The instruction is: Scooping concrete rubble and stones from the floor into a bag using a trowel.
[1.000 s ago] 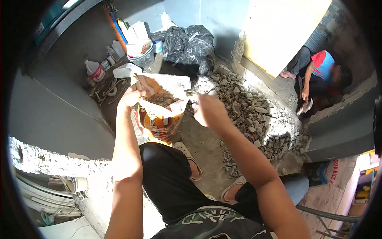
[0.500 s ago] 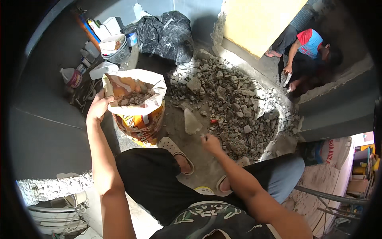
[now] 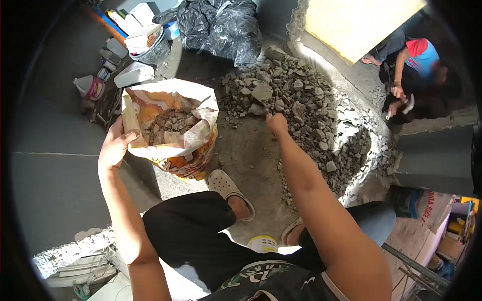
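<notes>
The left hand [image 3: 115, 146] clamps its grip on the sack's [image 3: 198, 161] rim. The right hand's [image 3: 277, 125] grip wraps a trowel [image 3: 258, 109] at the rubble heap [image 3: 306, 108].

Grey walls [image 3: 60, 185] edge a concrete floor [image 3: 246, 160] — sunlight [image 3: 173, 188] in hard patches — near a pale-yellow panel [image 3: 356, 25].

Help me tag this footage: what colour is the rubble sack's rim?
White: the rubble sack's rim, gripped by the left hand, shows best in the head view.
</notes>
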Motion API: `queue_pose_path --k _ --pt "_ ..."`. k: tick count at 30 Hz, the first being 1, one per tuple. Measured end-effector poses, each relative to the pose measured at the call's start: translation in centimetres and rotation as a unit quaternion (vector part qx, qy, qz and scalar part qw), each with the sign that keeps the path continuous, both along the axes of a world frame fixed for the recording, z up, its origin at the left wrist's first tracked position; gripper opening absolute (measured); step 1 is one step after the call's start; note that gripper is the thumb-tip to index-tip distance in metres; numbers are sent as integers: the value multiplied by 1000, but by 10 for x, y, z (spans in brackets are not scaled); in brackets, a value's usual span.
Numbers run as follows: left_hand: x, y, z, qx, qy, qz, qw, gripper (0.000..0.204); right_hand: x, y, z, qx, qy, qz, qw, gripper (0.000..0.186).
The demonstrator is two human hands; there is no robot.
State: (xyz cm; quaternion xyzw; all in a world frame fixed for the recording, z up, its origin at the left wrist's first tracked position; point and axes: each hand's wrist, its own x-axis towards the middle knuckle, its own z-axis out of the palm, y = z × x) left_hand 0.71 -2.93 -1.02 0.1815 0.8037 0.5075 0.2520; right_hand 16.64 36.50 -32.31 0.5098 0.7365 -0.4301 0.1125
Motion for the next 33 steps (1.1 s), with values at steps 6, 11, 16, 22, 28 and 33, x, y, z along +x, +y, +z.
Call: queue_pose_path --k 6,11,16,22,28,33 --pt "0 5 -3 5 -13 5 1000 67 -12 -10 -56 147 78 -70 984 44" --pt "-1 10 -6 16 -1 -7 1000 67 26 23 -77 202 148 -15 968 42" --pt "-7 0 -7 -7 14 -20 1000 65 51 8 -29 59 150 -16 987 37" --pt "-8 16 -12 29 11 -23 999 57 89 28 38 110 170 0 979 34" --pt "-7 9 -15 29 14 -11 999 49 91 13 185 130 149 110 974 46" --pt "-6 12 -7 -42 3 26 999 59 91 -49 343 166 170 250 938 44"
